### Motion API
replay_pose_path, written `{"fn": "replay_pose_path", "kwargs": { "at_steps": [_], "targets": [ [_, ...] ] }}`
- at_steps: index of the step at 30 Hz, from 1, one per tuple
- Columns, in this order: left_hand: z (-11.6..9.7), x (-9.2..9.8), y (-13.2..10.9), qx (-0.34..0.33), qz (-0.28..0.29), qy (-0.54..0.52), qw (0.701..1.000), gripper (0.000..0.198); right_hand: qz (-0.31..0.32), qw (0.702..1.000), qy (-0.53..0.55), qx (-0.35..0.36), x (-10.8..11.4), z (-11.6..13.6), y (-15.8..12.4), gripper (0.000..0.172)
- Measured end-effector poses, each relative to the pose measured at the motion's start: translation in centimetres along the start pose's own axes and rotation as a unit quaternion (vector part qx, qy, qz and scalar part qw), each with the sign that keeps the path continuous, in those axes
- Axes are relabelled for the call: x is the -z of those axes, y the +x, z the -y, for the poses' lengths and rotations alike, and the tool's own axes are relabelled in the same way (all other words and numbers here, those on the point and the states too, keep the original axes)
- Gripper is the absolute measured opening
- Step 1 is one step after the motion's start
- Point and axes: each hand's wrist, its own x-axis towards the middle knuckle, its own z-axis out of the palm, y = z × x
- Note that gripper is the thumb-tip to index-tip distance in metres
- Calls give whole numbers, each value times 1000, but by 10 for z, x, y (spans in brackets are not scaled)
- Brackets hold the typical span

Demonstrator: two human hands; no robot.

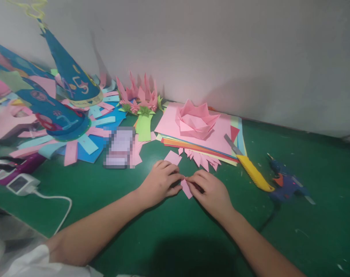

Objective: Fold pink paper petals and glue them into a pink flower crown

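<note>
My left hand (161, 181) and my right hand (211, 192) meet over the green table (134, 227), fingers curled and pinching a small pink paper piece (186, 188) between them. The paper lies low against the table. Just beyond the hands lie another small pink paper rectangle (173, 157) and a row of folded pink pointed pieces (202, 159). A pink folded paper lotus (196, 120) sits on a stack of coloured paper sheets (221, 134) behind them.
A yellow utility knife (251, 169) lies right of the stack, a blue glue gun (286, 181) further right. Blue paper cones (68, 77) and paper strips crowd the left. Pink and green paper flowers (138, 100) stand by the wall. A white charger with cable (22, 184) sits front left.
</note>
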Motion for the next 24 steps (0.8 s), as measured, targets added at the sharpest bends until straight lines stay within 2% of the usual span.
{"fn": "replay_pose_path", "kwargs": {
  "at_steps": [8, 14, 24],
  "targets": [
    [1, 0, 0, 1, -9, 4, 1000, 23, 46, 997, -50, 35, 3, 0, 1, 18],
    [1, 0, 0, -4, -12, 3, 1000, 22, 57, 993, -67, 83, 1, -3, 2, 19],
    [0, 0, 1, -10, -8, 15, 1000, 20, 56, 988, -98, 105, 2, -2, 3, 21]
  ]
}}
